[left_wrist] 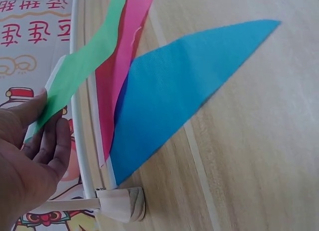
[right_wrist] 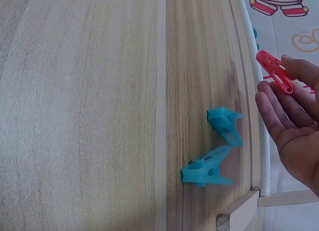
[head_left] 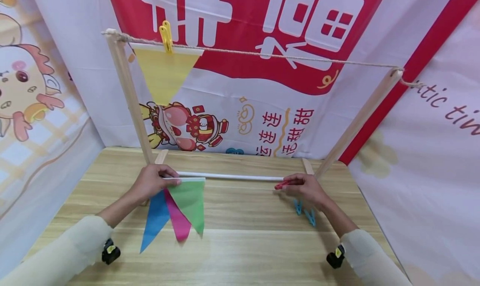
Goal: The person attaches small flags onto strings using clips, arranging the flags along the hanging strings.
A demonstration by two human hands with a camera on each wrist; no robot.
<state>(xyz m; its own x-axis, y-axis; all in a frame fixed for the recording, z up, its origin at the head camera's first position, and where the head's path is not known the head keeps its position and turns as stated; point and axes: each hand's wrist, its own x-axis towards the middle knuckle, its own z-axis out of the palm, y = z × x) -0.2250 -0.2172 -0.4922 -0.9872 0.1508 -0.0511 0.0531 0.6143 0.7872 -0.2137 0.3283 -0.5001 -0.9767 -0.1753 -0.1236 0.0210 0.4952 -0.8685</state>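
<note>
My left hand (head_left: 157, 181) pinches the white top edge of a green triangular pennant (head_left: 190, 204) between thumb and fingers. Below that hand, a pink pennant (left_wrist: 112, 86) and a blue pennant (left_wrist: 167, 91) lie overlapping on the table. A red clothespin (right_wrist: 275, 71) is held between the thumb and fingers of my right hand (head_left: 305, 189). Two teal clothespins (right_wrist: 227, 125) stand on the table near it. Higher up, a yellow clothespin (head_left: 166, 36) fixes a yellow pennant (head_left: 166, 71) to the left part of a twine line (head_left: 270, 56).
Wooden posts at left (head_left: 129, 94) and right (head_left: 360, 119) carry the twine. A white rod (head_left: 232, 176) runs low between them, just beyond the hands. The wooden table (head_left: 240, 257) ends at a printed cloth backdrop (head_left: 225, 86).
</note>
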